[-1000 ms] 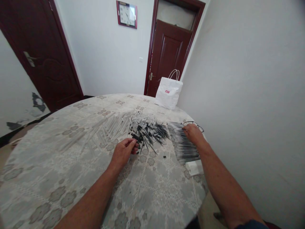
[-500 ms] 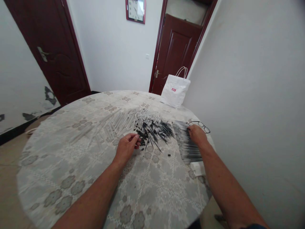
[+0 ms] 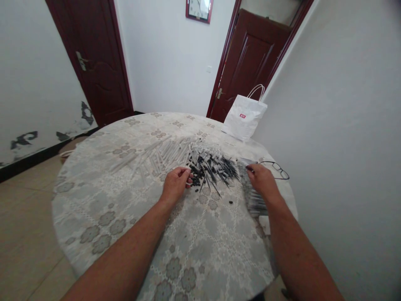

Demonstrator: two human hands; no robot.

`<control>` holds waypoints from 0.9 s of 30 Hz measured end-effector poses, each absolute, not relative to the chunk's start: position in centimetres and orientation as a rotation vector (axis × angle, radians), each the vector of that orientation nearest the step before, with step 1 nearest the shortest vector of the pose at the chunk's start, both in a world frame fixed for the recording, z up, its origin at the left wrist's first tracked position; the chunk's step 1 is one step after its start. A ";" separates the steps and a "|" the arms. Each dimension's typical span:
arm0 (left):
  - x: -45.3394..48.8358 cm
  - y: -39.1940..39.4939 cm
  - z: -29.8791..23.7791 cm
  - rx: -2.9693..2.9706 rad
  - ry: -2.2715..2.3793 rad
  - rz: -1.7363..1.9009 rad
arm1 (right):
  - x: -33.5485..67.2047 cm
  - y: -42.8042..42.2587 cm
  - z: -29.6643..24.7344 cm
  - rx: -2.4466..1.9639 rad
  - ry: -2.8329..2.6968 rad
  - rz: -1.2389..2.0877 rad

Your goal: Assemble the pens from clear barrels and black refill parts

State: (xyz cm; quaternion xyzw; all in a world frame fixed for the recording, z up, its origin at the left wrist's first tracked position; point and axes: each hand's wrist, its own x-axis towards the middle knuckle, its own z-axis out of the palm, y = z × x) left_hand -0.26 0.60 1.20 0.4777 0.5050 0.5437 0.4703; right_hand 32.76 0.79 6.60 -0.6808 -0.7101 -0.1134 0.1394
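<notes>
My left hand [image 3: 176, 184] rests on the round table [image 3: 131, 209] with its fingers curled at the edge of a heap of small black caps [image 3: 196, 175]; what it pinches is too small to name. Beside the caps lie several thin black refills [image 3: 219, 167], and further left a spread of clear pen barrels [image 3: 163, 152]. My right hand [image 3: 262, 180] lies fingers-down on a row of assembled pens [image 3: 255, 198] near the table's right edge. Whether it grips any of them is hidden.
A pair of glasses [image 3: 277, 169] lies just right of my right hand. A white paper bag [image 3: 246, 117] stands at the table's far side by a dark door. A white flat item [image 3: 265, 223] sits at the right rim. The wall is close on the right.
The view has swung left and tilted down, so the table shows more fully. My right hand has slid slightly toward me along the row of pens. My left hand stays at the caps.
</notes>
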 end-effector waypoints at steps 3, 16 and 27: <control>-0.2 0.6 1.0 1.174 1.236 1.304 | 27.4 0.1 6.8 -1.879 -2.289 -0.011; -0.5 0.7 0.8 1.198 1.291 1.313 | 17.7 0.3 1.9 -1.732 -2.603 -0.190; -1.1 1.0 0.7 1.224 1.424 1.261 | 20.0 0.6 0.9 -1.555 -2.338 -0.173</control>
